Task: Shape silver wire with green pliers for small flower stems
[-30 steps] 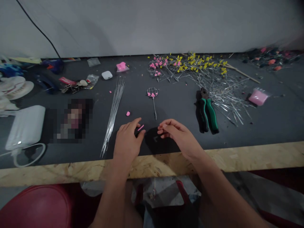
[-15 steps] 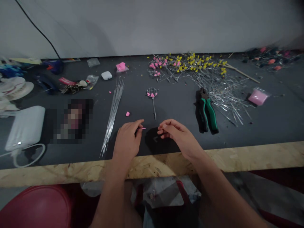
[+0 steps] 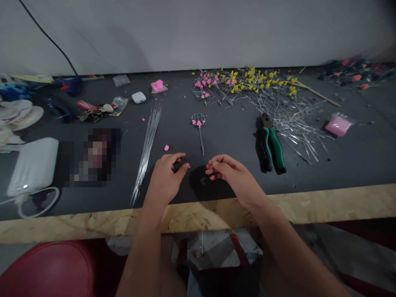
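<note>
A small pink clay-like piece (image 3: 189, 166) peeks out at the thumb tip of my left hand (image 3: 165, 175); the thumb lies over it and the index finger stretches out above. Opposite, my right hand (image 3: 227, 167) has its fingers curled and pressed together, and anything between them is too small to make out. Just beyond both hands lies a wire piece with a round lattice head and pink bits (image 3: 198, 121). A loose pink lump (image 3: 166, 147) sits above my left hand, with a bundle of thin metal wires (image 3: 147, 146) to its left.
Green-and-black pliers (image 3: 270, 148) lie right of my hands, beside a heap of loose wires (image 3: 297, 123). Behind are yellow and pink tipped wire pieces (image 3: 247, 82). Pink packets (image 3: 338, 124), a white case (image 3: 139, 97) and a white power bank (image 3: 34, 167) lie around.
My left thumb has slid forward and right over the pink strip, so only its tip shows. The right hand has hardly moved. The view has shifted slightly.
</note>
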### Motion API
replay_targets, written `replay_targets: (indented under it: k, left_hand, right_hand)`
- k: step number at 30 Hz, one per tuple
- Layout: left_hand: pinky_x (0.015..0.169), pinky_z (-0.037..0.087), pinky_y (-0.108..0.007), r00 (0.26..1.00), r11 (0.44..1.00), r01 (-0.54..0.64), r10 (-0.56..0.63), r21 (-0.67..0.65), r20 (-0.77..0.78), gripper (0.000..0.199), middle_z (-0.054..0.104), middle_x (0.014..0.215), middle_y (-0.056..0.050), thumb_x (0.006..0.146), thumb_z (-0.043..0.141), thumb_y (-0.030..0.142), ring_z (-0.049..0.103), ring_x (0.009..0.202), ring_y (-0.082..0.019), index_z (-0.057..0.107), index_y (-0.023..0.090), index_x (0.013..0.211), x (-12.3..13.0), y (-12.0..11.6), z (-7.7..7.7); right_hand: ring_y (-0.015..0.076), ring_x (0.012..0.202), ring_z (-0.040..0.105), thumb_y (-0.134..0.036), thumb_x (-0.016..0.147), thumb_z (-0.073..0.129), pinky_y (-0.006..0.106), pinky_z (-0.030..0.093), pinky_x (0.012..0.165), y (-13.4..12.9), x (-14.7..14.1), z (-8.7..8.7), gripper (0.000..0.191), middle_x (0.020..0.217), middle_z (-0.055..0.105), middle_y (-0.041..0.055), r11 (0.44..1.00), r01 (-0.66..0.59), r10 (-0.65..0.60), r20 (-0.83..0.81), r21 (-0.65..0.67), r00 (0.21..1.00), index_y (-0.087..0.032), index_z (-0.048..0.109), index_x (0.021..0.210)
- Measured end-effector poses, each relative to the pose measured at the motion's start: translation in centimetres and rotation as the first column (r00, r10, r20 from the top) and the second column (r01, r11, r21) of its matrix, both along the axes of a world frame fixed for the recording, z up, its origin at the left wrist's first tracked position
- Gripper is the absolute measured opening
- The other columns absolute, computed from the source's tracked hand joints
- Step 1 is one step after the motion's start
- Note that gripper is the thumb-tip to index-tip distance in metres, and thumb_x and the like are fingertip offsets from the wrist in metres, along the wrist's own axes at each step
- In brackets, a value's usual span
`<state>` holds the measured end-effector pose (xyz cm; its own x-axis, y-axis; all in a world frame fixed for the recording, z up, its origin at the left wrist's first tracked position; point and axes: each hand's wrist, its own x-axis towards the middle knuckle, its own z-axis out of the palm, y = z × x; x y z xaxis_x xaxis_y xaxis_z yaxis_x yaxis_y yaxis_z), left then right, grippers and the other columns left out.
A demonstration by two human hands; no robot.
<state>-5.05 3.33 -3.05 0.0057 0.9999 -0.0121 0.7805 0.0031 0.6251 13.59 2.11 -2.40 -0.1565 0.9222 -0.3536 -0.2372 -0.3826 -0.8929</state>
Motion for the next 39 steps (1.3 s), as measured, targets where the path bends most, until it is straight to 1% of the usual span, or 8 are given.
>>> replay_targets:
  k: [4,7,11,14,20,27,32,39]
  left_hand:
    - [0.086,0.045,-0.038,0.999,1.000,0.019,-0.019,0.003,-0.050,0.030,0.062,0.102,-0.007,0.082,0.059,0.030,0.058,0.096,-0.022,0.063,0.020,0.109,0.22,0.43,-0.14]
    - [0.085,0.045,-0.038,0.997,1.000,0.008,-0.007,0.008,-0.081,0.031,0.061,0.100,-0.008,0.080,0.061,0.028,0.058,0.094,-0.022,0.062,0.019,0.110,0.50,0.43,-0.13]
    - [0.084,0.044,-0.039,0.994,1.000,0.014,-0.016,-0.019,-0.109,0.014,0.063,0.092,-0.007,0.081,0.060,0.027,0.056,0.090,-0.022,0.067,0.019,0.090,0.69,0.31,0.01]
    - [0.086,0.042,-0.040,0.990,0.999,0.029,-0.031,-0.014,-0.135,0.013,0.063,0.091,-0.006,0.083,0.058,0.029,0.055,0.091,-0.023,0.068,0.020,0.082,0.65,0.14,-0.04]
    - [0.086,0.042,-0.040,0.990,1.000,0.019,-0.017,0.014,-0.143,0.020,0.063,0.095,-0.007,0.086,0.054,0.033,0.055,0.093,-0.023,0.069,0.020,0.085,0.60,-0.15,-0.19]
    - [0.087,0.042,-0.039,0.986,0.999,0.035,-0.030,0.026,-0.165,0.010,0.065,0.093,-0.006,0.083,0.056,0.025,0.056,0.093,-0.023,0.064,0.020,0.087,0.83,-0.11,-0.03]
    - [0.087,0.042,-0.039,0.992,0.998,0.035,-0.029,0.043,-0.123,0.021,0.066,0.095,-0.007,0.090,0.047,0.030,0.057,0.094,-0.022,0.065,0.020,0.086,0.57,-0.21,-0.24]
    - [0.088,0.042,-0.040,0.991,0.999,0.010,-0.005,0.041,-0.130,0.011,0.065,0.096,-0.007,0.084,0.056,0.024,0.056,0.096,-0.023,0.065,0.019,0.087,0.71,-0.32,-0.13]
  right_hand:
    - [0.0150,0.082,0.060,-0.031,0.078,0.061,0.029,0.046,0.072,-0.03,0.05,0.03,0.011,0.084,0.063,0.0017,1.000,-0.001,0.001,0.010,-0.001,1.000,-0.021,0.063,0.078]
    - [0.0151,0.082,0.061,-0.032,0.077,0.061,0.029,0.046,0.071,-0.04,0.07,0.08,0.011,0.084,0.063,0.0016,1.000,0.002,-0.002,0.009,-0.001,1.000,-0.021,0.063,0.078]
    - [0.0147,0.081,0.061,-0.031,0.078,0.061,0.028,0.046,0.071,0.01,0.08,0.02,0.011,0.085,0.063,0.0018,1.000,0.003,-0.003,-0.001,0.003,1.000,-0.021,0.064,0.078]
    - [0.0150,0.082,0.061,-0.031,0.078,0.061,0.029,0.047,0.071,0.05,0.08,-0.04,0.011,0.085,0.063,0.0021,1.000,0.003,-0.003,0.001,0.002,1.000,-0.021,0.064,0.080]
    - [0.0151,0.081,0.061,-0.030,0.078,0.060,0.029,0.047,0.072,-0.01,0.14,0.14,0.011,0.085,0.063,0.0019,1.000,-0.001,0.001,0.003,-0.006,1.000,-0.021,0.065,0.080]
    - [0.0149,0.082,0.061,-0.029,0.079,0.060,0.029,0.046,0.071,0.06,0.14,0.05,0.010,0.084,0.064,0.0018,1.000,-0.005,0.005,0.008,0.003,1.000,-0.021,0.065,0.080]
    - [0.0156,0.083,0.061,-0.027,0.076,0.060,0.030,0.046,0.073,0.09,0.09,0.08,0.008,0.083,0.064,0.0017,1.000,-0.007,0.007,0.010,-0.014,1.000,-0.021,0.064,0.080]
    - [0.0153,0.082,0.061,-0.025,0.075,0.059,0.030,0.046,0.072,0.09,0.10,0.17,0.008,0.082,0.064,0.0019,1.000,-0.005,0.005,0.007,-0.013,1.000,-0.021,0.064,0.079]
